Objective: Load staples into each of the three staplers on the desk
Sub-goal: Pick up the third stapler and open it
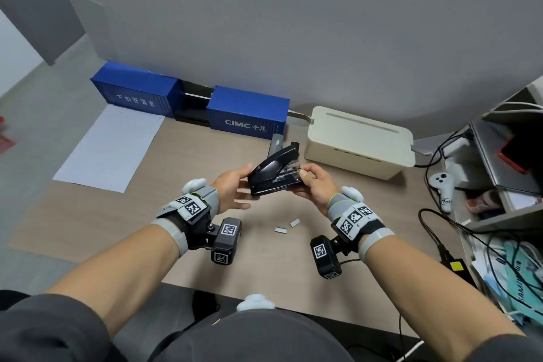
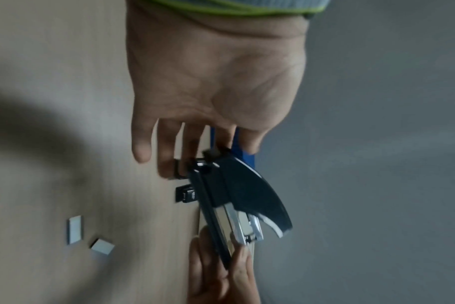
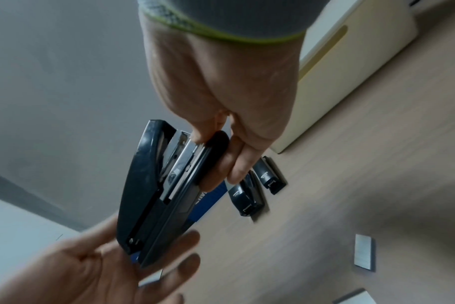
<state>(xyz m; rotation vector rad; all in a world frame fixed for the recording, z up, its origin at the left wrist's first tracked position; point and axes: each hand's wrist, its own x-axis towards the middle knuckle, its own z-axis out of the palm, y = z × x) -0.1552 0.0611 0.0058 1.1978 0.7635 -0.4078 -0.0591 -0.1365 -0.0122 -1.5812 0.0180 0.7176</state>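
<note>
A black stapler (image 1: 274, 169) (image 3: 153, 195) hangs above the desk between both hands, its top cover lifted and the metal magazine (image 2: 243, 224) showing. My right hand (image 1: 310, 182) (image 3: 221, 102) pinches its front end, thumb on the magazine and fingers under the base. My left hand (image 1: 239, 186) (image 2: 208, 82) has straight fingers that touch its hinge end. Two staple strips (image 1: 281, 230) (image 1: 295, 223) lie on the desk below. Two more black staplers (image 3: 246, 199) (image 3: 269, 176) lie beyond; the head view shows only one stapler's grey end (image 1: 276, 142).
Two blue container models (image 1: 138, 91) (image 1: 248, 110) stand along the back wall beside a cream cable box (image 1: 358, 141). A white sheet (image 1: 108, 147) lies at the left. A white controller (image 1: 442, 188), cables and a cluttered shelf crowd the right edge.
</note>
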